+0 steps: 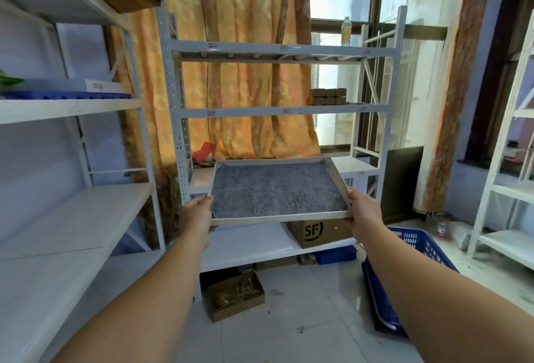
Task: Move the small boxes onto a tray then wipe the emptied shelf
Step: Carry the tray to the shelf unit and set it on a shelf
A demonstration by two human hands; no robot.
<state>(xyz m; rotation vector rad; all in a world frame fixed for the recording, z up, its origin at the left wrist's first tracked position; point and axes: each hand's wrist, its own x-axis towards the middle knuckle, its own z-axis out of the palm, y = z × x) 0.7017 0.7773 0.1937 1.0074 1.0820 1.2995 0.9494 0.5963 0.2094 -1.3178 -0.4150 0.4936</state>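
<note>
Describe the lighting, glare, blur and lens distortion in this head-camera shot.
Head view: the window behind the rack is blown out, backlighting the small boxes into soft dark blocks; the wide-angle lens bows the left shelving and stretches both forearms; edges are smeared, while the tray, left hand and right hand near centre are sharpest.

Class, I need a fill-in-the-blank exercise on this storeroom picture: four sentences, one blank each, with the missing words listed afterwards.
1. The left hand and right hand hold a grey-lined ____ by its two sides.
2. The small boxes sit on the rack's ____ shelf.
3. The tray carries ____ boxes so far.
4. The cardboard box under the tray is printed with the letters ____.

Missing words: tray; middle; no; SF
</note>
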